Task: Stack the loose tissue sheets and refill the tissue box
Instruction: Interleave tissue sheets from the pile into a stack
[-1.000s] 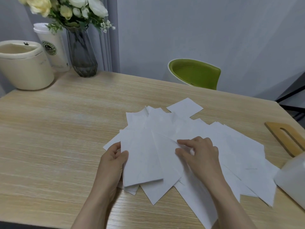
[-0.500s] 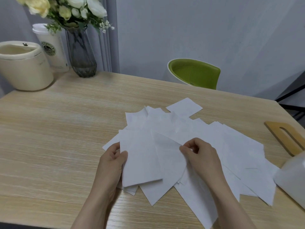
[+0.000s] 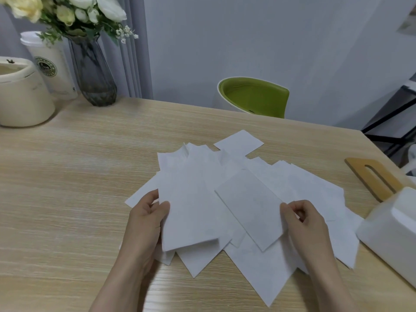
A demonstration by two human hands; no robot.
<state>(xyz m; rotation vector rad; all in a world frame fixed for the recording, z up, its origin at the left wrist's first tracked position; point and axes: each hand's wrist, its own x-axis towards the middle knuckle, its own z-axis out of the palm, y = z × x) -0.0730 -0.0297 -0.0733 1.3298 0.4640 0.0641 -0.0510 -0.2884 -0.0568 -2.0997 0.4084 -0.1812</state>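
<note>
**Two hands lift tissue sheets from a loose pile**

The left hand [image 3: 147,218] grasps the left edge of a small stack of sheets [image 3: 191,210]. Its thumb lies on top of the uppermost sheet and its fingers curl underneath, so the grip is closed on the paper. The stack is tilted, with its far end reaching toward the middle of the pile.

The right hand [image 3: 304,219] pinches the near right corner of a single sheet [image 3: 249,208] between thumb and curled fingers. This sheet lies slantwise above the others, its left part overlapping the stack held by the left hand. The grip is tight and small, with only the fingertips on the paper.

Under both hands, the loose tissue sheets [image 3: 304,183] spread in an untidy fan across the wooden counter [image 3: 67,188]. They overlap at many angles, and one corner points toward the near edge of the counter. One sheet sticks out alone at the far side of the pile.

The white tissue box [image 3: 391,230] stands at the right edge of the view, just beside the pile and partly cut off. Its wooden lid [image 3: 373,177], with a long slot, lies flat on the counter behind it, apart from the box.

At the far left corner stand a glass vase of flowers [image 3: 94,75], a paper cup [image 3: 51,66] and a cream container [image 3: 22,95]. A green chair [image 3: 254,95] sits behind the counter.
</note>
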